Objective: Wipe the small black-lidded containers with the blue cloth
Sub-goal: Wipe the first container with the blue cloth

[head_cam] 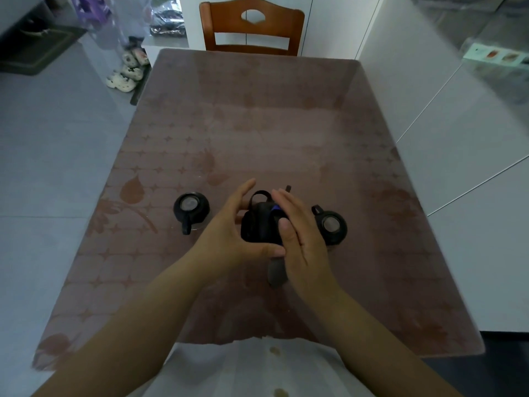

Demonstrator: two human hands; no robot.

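Observation:
My left hand (229, 224) holds a small black-lidded container (257, 224) just above the table's middle, thumb under its near side and fingers behind it. My right hand (297, 233) lies against the container's right side, its thumb pinning the blue cloth (275, 208) to it. A dark fold of the cloth hangs below my right palm. Two more black-lidded containers stand on the table: one to the left (191, 207) and one to the right (332, 224), partly hidden by my right hand.
The table (257, 124) has a brownish patterned cover under a clear sheet. A wooden chair (252, 27) stands at the far end. Slippers (126, 73) lie on the floor at the far left, and white cabinets (458, 138) run along the right.

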